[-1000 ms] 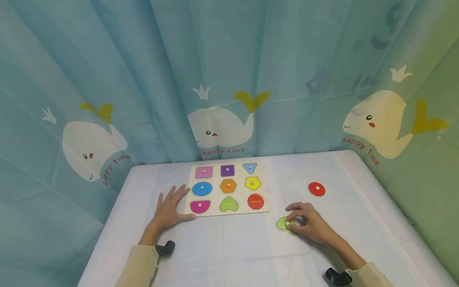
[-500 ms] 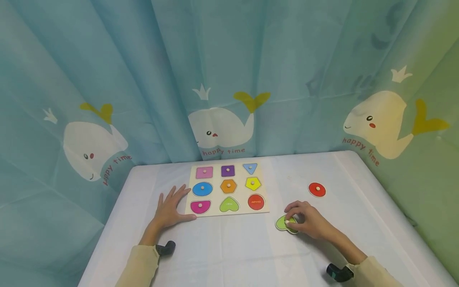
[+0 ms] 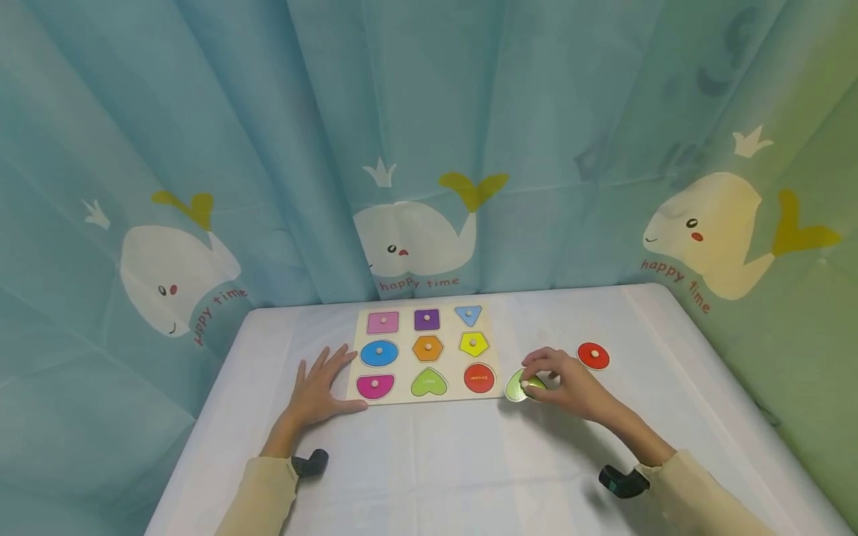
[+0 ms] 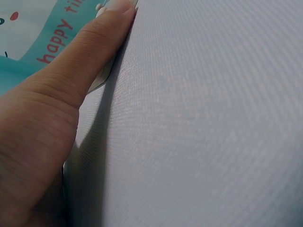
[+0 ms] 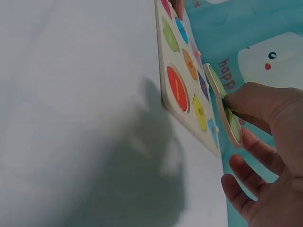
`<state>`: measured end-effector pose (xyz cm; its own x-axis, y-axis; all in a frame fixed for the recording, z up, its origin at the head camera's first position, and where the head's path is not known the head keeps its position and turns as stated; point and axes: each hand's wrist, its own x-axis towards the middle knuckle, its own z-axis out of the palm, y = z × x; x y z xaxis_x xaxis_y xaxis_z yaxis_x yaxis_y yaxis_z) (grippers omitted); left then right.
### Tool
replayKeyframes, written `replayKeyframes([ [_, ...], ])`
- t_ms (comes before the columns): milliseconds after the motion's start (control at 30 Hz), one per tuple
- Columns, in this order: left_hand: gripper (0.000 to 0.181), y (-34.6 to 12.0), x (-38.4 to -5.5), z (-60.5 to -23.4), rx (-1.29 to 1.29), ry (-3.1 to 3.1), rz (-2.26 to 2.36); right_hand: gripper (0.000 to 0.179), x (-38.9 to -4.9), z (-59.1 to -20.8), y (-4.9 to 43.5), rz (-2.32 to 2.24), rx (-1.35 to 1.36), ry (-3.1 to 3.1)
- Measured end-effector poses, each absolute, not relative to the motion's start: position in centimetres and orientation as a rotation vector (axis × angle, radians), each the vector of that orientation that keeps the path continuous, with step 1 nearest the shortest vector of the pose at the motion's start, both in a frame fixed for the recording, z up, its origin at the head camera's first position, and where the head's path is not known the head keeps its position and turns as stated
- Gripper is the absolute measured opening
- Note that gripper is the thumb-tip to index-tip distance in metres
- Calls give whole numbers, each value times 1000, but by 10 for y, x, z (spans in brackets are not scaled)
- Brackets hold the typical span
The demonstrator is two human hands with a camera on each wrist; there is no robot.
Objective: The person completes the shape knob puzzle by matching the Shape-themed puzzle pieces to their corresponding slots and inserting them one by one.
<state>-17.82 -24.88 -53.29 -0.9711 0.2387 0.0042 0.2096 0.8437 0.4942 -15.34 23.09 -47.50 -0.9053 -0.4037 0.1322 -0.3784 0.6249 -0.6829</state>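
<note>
A cream shape puzzle board [image 3: 452, 392] lies on the table, with knobbed pieces in most of its slots. Its heart slot [image 3: 429, 382] and circle slot [image 3: 479, 378] hold no piece and show printed words. My right hand [image 3: 570, 383] pinches the knob of a green heart puzzle piece [image 3: 515, 388], raised off the table just right of the board; in the right wrist view the heart piece [image 5: 218, 92] is tilted on edge. My left hand [image 3: 318, 391] rests spread at the board's left edge, fingers straight, thumb at the near corner.
A red round puzzle piece [image 3: 593, 356] with a knob lies on the white table [image 3: 429, 469], right of the right hand. Behind the table hangs a blue curtain [image 3: 563, 246] printed with whales. Each wrist wears a dark camera.
My right hand has lifted the green heart piece off the table and moved it up and left, closer to the board. The left hand has stayed in place.
</note>
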Motion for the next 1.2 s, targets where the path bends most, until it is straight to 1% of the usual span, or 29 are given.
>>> replayKeyframes([
  [433,103,-249,-179,-533,360,2961,795,12,-177,-467,186,-1237,-770,2825],
  [700,104,-249,-179,-533,369,2956,800,8,-192,-465,152,-1282,-760,2781],
  [1200,103,-247,-176,-527,383,2971,782,6,-204,-485,105,-1355,-815,2738],
])
